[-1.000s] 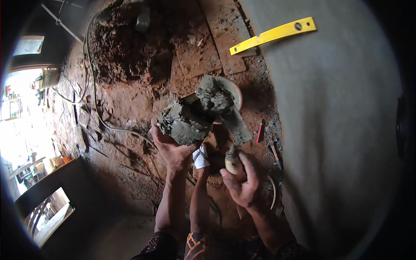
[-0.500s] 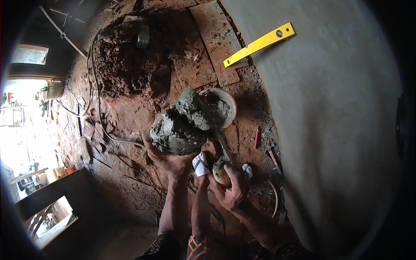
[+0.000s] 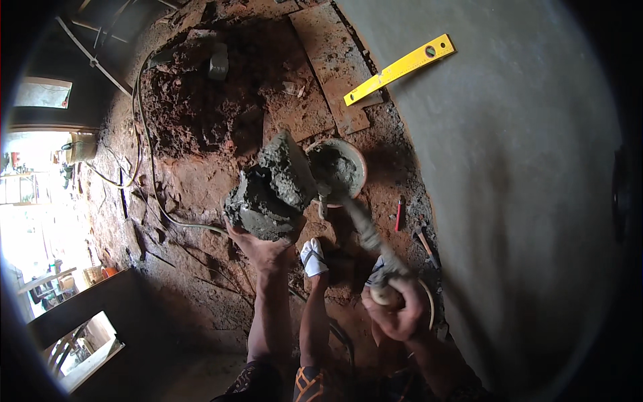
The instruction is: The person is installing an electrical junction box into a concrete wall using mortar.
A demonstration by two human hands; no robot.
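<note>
As seen in the head view, cups a mortar-caked piece (image 3: pixel 261 218) from below with the left hand (image 3: pixel 268 251), clamped on it between thumb and fingers. Holds it raised above the reddish ground (image 3: pixel 194 248), just beside the left edge of a round basin (image 3: pixel 362 171) of wet grey mortar (image 3: pixel 341 167). Carries with it a steep lump (image 3: pixel 287 167) at the right-hand edge of the load; cannot tell, under so much coating, of what made.

Grips a mortar-smeared trowel (image 3: pixel 365 228) in the right hand (image 3: pixel 402 305), closed around the handle's end and well apart from the left hand. Points the tool up toward the near edge of the basin, with too much blur to tell whether touching the rim. Rests a white-covered foot (image 3: pixel 312 258) on the ground below the basin.

To be found near the ground's right edge, along a smooth grey surface (image 3: pixel 516 134): a slim red tool (image 3: pixel 400 214) and, just below, a hammer (image 3: pixel 426 246). Farther up, across that same edge: a yellow spirit level (image 3: pixel 400 70).

Judging from this, probably midway through coating the piece with mortar, not yet setting it down. Calls next, most likely, for a firm, level left grip under so lopsided a load, and for a steady trowel stroke, well clear of the left fingers.
</note>
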